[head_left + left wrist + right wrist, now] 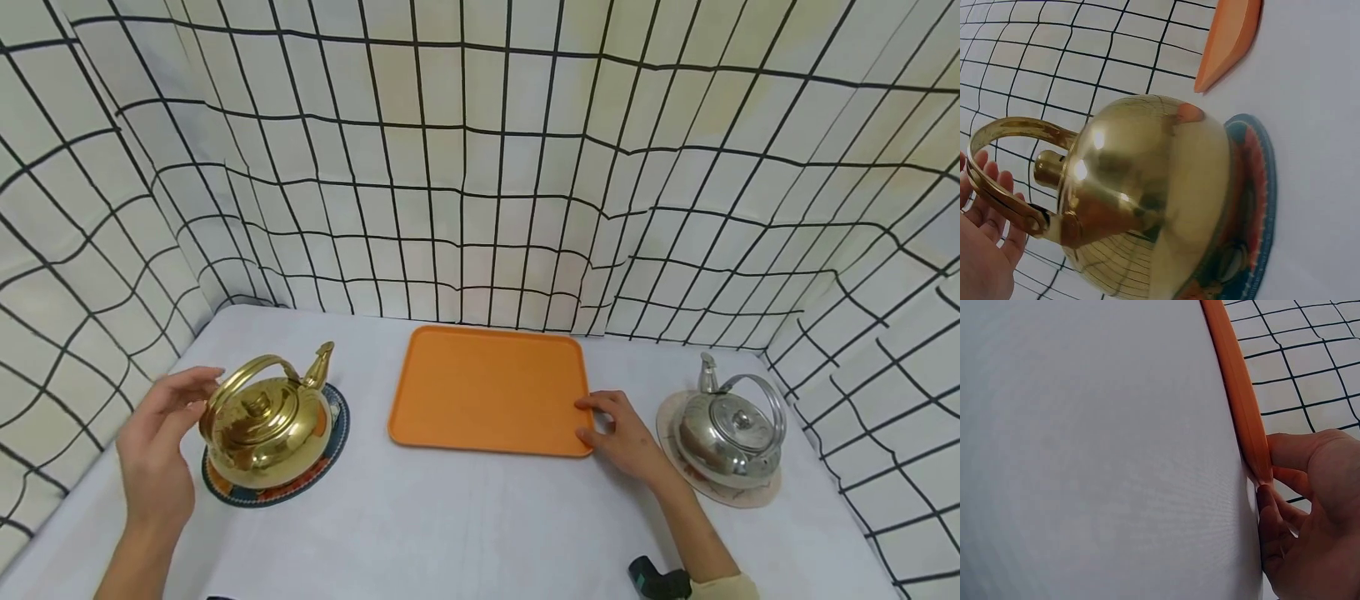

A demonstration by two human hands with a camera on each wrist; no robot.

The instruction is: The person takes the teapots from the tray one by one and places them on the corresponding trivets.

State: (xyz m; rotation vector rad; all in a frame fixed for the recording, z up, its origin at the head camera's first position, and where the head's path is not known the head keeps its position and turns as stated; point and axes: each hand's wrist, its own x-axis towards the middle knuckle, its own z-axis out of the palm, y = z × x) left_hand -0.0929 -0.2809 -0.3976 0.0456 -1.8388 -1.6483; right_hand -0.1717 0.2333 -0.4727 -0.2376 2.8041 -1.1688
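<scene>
Far left, the left hand (161,450) hovers with fingers spread and relaxed, just beside the arched handle of the gold kettle (262,425), holding nothing. In the left wrist view its fingers (988,206) sit right at the handle's hinge; whether they touch the metal is hard to tell. The kettle is polished brass-coloured metal, round-bellied and mirror-smooth, with a knobbed lid and a short curved spout pointing away from the hand. It looks rigid and slippery on the body, and could be weighty if anything is inside, which can't be seen. The top of the handle arch looks like the sensible place to take it, since the belly offers no purchase. It stands on a round patterned mat (336,433), dark-rimmed, flat and probably soft.

Moving right, between the two hands lies the orange tray (487,387): flat, rectangular, rounded corners, a shallow raised rim, matte plastic by the look of it. I'd judge it light and stiff, easy to lift by an edge.

The right hand (618,433) is at the tray's near right corner, fingertips against the rim. The right wrist view shows the fingers (1279,487) bent around that thin edge, thumb on one side, pinching it.

Just past that hand, a silver kettle (731,433) sits on a pale round mat (757,496), steel-bright, handle folded down. Everything rests on a white tablecloth (465,525), backed by a grid-patterned sheet (480,167).
</scene>
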